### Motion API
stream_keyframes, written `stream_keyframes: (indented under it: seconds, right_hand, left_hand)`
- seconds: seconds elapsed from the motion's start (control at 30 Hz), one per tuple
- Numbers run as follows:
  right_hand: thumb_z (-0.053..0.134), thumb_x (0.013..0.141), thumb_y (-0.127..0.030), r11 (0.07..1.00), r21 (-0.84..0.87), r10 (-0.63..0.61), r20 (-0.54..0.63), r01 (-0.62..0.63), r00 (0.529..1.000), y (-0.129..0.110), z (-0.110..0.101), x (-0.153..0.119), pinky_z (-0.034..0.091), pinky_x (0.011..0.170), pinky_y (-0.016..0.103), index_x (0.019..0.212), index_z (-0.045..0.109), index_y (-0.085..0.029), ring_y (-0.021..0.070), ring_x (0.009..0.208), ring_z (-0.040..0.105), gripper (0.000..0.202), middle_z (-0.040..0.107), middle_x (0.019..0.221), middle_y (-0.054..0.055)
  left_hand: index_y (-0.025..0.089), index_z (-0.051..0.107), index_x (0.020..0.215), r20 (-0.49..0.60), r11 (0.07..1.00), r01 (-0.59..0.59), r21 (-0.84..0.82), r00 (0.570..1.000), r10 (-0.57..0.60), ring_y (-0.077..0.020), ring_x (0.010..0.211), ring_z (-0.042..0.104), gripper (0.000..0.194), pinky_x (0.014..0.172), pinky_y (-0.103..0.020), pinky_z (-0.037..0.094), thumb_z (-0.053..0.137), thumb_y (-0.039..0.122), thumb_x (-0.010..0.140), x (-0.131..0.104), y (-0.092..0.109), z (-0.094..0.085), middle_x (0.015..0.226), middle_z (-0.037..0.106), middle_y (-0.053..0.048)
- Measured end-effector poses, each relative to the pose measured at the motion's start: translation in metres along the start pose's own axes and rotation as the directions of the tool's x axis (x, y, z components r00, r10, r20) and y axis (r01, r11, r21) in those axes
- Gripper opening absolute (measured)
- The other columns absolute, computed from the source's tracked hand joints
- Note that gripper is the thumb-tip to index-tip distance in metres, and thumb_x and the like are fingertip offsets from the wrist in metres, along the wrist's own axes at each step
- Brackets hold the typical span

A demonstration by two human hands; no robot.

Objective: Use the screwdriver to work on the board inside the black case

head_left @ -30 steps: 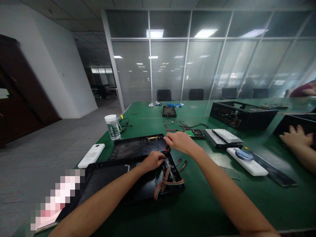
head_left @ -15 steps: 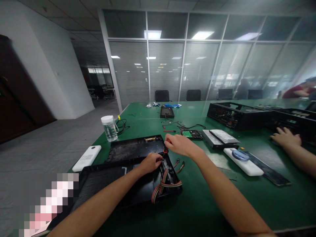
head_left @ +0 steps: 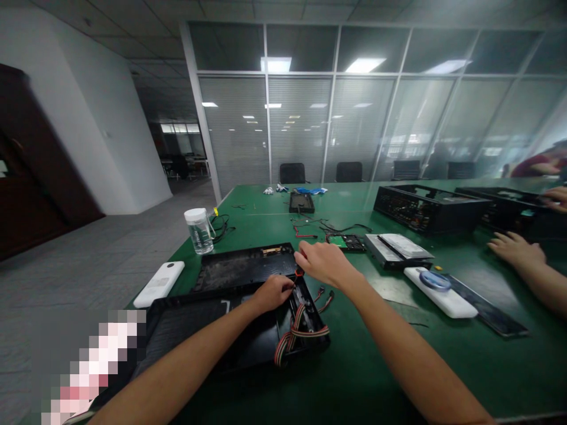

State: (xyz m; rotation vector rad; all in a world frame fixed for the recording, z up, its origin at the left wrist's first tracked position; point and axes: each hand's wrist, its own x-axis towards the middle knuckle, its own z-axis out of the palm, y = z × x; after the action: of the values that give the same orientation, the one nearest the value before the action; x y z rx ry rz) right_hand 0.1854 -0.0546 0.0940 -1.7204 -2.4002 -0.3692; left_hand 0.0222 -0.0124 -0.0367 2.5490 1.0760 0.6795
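A black open casing (head_left: pixel 248 348) lies on the green table, with a striped ribbon cable (head_left: pixel 296 333) hanging over its right end. My right hand (head_left: pixel 325 262) is closed round a screwdriver (head_left: pixel 299 273), whose orange-and-black part shows below the fingers and points down at the casing's upper right edge. Beside its tip, my left hand (head_left: pixel 274 292) rests over the casing with thumb and fingers pinched; whatever lies between them is too small to make out. A flat black panel (head_left: pixel 239 268) sits just behind the casing.
A bottle (head_left: pixel 199 231) and white device (head_left: pixel 159 284) stand left. Beyond are a circuit board (head_left: pixel 345 242), loose cables and a small black tray (head_left: pixel 302 202). Rightward are a silver drive (head_left: pixel 398 251), white phone-like object (head_left: pixel 440 292), black cases (head_left: pixel 429 206) and another person's hands (head_left: pixel 518 254).
The whole view has shifted slightly. My hands keep nearly the same pose at the casing's edge. Another person's second hand now shows at the far right, over a black case.
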Motion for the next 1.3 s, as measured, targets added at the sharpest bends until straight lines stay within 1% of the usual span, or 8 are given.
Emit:
stream_keyframes:
  seconds: [0.17, 0.3, 0.43, 0.57, 0.93, 1.07, 1.2, 1.3]
  right_hand:
    - [0.017, 0.09, -0.051, 1.0, -0.003, 0.019, 0.04, -0.019, 0.999, 0.003, -0.002, 0.0, 0.039, 0.07, 0.031, 0.087, 0.063, -0.015, 0.025, 0.084, 0.062, 0.058, 0.066, 0.087, 0.015]
    - [0.023, 0.09, -0.047, 0.999, 0.041, -0.022, 0.038, 0.02, 0.999, 0.008, -0.002, -0.001, 0.04, 0.068, 0.03, 0.101, 0.057, -0.017, 0.0229, 0.08, 0.062, 0.047, 0.067, 0.085, 0.011]
    - [0.018, 0.09, -0.051, 0.999, 0.008, 0.034, 0.04, -0.035, 0.999, 0.009, 0.0, -0.002, 0.04, 0.07, 0.033, 0.09, 0.059, -0.015, 0.0259, 0.083, 0.062, 0.056, 0.066, 0.086, 0.014]
    - [0.02, 0.091, -0.049, 0.998, 0.044, 0.032, 0.031, -0.034, 0.999, 0.008, 0.0, -0.002, 0.041, 0.068, 0.032, 0.101, 0.055, -0.015, 0.0251, 0.079, 0.063, 0.05, 0.067, 0.084, 0.012]
    - [0.017, 0.089, -0.054, 1.0, -0.013, 0.013, 0.041, -0.012, 0.999, 0.005, -0.003, -0.003, 0.04, 0.068, 0.032, 0.084, 0.062, -0.015, 0.0257, 0.082, 0.062, 0.059, 0.066, 0.085, 0.014]
    - [0.026, 0.089, -0.052, 0.999, 0.024, -0.039, 0.05, 0.038, 0.998, 0.003, -0.003, -0.005, 0.04, 0.068, 0.031, 0.097, 0.059, -0.017, 0.023, 0.079, 0.062, 0.049, 0.066, 0.086, 0.012]
    - [0.025, 0.088, -0.054, 0.999, 0.013, -0.036, 0.029, 0.036, 0.999, 0.007, 0.001, -0.003, 0.039, 0.067, 0.03, 0.08, 0.063, -0.016, 0.0232, 0.08, 0.061, 0.055, 0.066, 0.081, 0.013]
    - [0.029, 0.087, -0.054, 0.984, 0.168, -0.058, 0.003, 0.057, 0.998, 0.022, 0.008, 0.005, 0.038, 0.064, 0.026, 0.075, 0.062, -0.017, 0.0189, 0.075, 0.06, 0.051, 0.064, 0.075, 0.008]
  left_hand:
    - [0.015, 0.066, 0.088, 0.004, 1.0, 0.013, -0.011, 1.0, -0.013, -0.0147, 0.076, 0.059, 0.018, 0.073, -0.023, 0.044, 0.053, 0.013, 0.075, 0.0, 0.001, -0.001, 0.082, 0.066, -0.004]
    - [0.015, 0.067, 0.086, 0.008, 1.0, 0.01, -0.014, 1.0, -0.01, -0.0144, 0.075, 0.059, 0.018, 0.074, -0.023, 0.044, 0.053, 0.012, 0.075, 0.0, 0.002, -0.002, 0.082, 0.066, -0.003]
    - [0.016, 0.067, 0.087, 0.004, 1.0, 0.014, -0.013, 1.0, -0.014, -0.0147, 0.075, 0.059, 0.019, 0.075, -0.024, 0.044, 0.053, 0.012, 0.075, 0.0, 0.002, -0.003, 0.082, 0.066, -0.003]
    - [0.016, 0.067, 0.087, 0.001, 1.0, 0.009, -0.012, 1.0, -0.009, -0.0144, 0.074, 0.059, 0.019, 0.075, -0.023, 0.044, 0.053, 0.012, 0.074, -0.001, 0.002, -0.002, 0.081, 0.066, -0.003]
    - [0.016, 0.066, 0.086, 0.005, 1.0, 0.003, -0.008, 1.0, -0.003, -0.0138, 0.072, 0.058, 0.018, 0.07, -0.022, 0.042, 0.053, 0.014, 0.075, 0.0, -0.001, 0.0, 0.079, 0.065, -0.003]
    - [0.015, 0.065, 0.082, 0.01, 1.0, -0.005, -0.005, 1.0, 0.005, -0.013, 0.068, 0.057, 0.016, 0.067, -0.021, 0.041, 0.051, 0.012, 0.074, 0.0, 0.0, -0.001, 0.074, 0.064, -0.002]
    - [0.015, 0.063, 0.085, 0.009, 1.0, -0.004, 0.005, 1.0, 0.004, -0.0134, 0.07, 0.056, 0.016, 0.069, -0.022, 0.042, 0.051, 0.012, 0.075, -0.002, 0.002, -0.002, 0.076, 0.063, -0.002]
    - [0.015, 0.061, 0.087, -0.001, 1.0, -0.01, 0.029, 1.0, 0.01, -0.0145, 0.075, 0.055, 0.016, 0.074, -0.023, 0.042, 0.049, 0.012, 0.077, -0.003, 0.004, -0.001, 0.081, 0.062, -0.004]
